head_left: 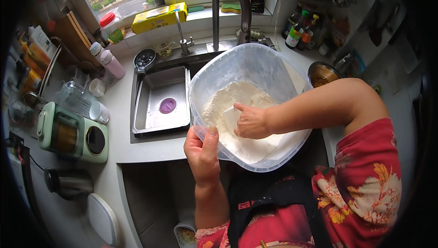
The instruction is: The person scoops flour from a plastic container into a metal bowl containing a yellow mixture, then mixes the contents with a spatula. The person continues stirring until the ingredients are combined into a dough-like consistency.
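Note:
A large translucent plastic tub (287,152) filled partly with white flour (216,99) is tilted up over the right part of the sink. My left hand (203,154) grips the tub's near left rim, thumb in front. Inside the tub, my right hand (251,122) is closed on a white flat scoop or scraper (230,115) that sits in the flour, its lower part hidden.
Left of the tub are a steel basin (150,115), pale green appliance (73,136), mugs (99,111) and steel kettle (70,184). Behind stand the tall faucet (214,6) and windowsill items. A steel bowl (324,70) and bottles (294,36) are at right.

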Tool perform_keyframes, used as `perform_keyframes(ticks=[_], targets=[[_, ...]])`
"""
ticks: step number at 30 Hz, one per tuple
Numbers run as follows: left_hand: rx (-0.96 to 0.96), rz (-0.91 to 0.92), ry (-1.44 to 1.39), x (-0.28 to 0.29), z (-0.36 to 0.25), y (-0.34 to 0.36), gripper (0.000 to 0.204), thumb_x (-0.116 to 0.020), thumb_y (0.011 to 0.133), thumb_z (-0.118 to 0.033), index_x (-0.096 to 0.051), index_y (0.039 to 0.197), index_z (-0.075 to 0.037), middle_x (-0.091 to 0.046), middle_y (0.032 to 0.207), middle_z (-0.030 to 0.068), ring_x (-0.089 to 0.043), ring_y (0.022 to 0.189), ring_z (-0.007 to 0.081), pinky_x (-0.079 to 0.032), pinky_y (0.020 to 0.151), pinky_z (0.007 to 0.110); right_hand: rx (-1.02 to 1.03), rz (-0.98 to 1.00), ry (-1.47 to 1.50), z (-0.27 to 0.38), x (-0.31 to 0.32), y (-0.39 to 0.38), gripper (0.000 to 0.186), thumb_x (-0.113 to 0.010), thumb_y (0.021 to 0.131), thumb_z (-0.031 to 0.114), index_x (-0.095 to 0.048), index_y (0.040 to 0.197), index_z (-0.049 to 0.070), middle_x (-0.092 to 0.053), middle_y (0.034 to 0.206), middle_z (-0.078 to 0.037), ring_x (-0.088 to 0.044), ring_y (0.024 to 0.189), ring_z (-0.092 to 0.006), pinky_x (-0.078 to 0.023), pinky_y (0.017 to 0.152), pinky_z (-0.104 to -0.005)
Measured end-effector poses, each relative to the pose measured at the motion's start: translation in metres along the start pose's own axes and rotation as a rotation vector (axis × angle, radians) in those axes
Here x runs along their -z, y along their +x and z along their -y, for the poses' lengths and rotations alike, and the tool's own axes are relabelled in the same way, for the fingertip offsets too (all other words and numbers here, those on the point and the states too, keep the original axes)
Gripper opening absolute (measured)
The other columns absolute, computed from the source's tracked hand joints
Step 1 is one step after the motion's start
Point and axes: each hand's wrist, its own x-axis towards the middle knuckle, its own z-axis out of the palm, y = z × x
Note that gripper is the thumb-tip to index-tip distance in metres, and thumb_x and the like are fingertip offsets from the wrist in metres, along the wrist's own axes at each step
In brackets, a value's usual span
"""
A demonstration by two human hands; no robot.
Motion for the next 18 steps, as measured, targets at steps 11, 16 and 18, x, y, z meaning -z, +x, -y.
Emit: perform_keyframes(ticks=[11,16,18], targets=[[-0.013,-0.001,0.032,0.0021,0.0025,-0.0016,0.034,-0.055,0.089,-0.016,-0.052,0.113,0.007,-0.063,0.101,0.0113,-0.06,0.089,0.0145,-0.046,0.081,0.026,0.113,0.05,0.233,0.0027,0.0033,-0.0041,0.011,-0.054,0.073,0.011,-0.062,0.082,0.009,-0.062,0.067,-0.009,-0.062,0.066,-0.0293,-0.033,0.093,-0.0443],[-0.011,-0.01,0.028,0.0022,0.004,-0.0009,0.035,-0.055,0.088,-0.016,-0.052,0.114,0.007,-0.063,0.101,0.0116,-0.06,0.089,0.015,-0.046,0.082,0.026,0.075,0.012,0.457,0.0008,-0.0009,-0.0062,0.013,-0.055,0.073,0.01,-0.063,0.082,0.006,-0.064,0.075,-0.013,-0.061,0.078,-0.0322,-0.04,0.085,-0.0432],[-0.013,-0.021,0.008,0.0006,0.0034,-0.0009,0.029,-0.056,0.088,-0.015,-0.053,0.108,0.005,-0.062,0.097,0.0091,-0.057,0.085,0.0124,-0.045,0.079,0.025,0.059,0.012,0.58,-0.0015,-0.0007,-0.0067,0.01,-0.054,0.075,0.01,-0.062,0.079,0.005,-0.063,0.075,-0.014,-0.061,0.077,-0.0333,-0.044,0.08,-0.0418]])
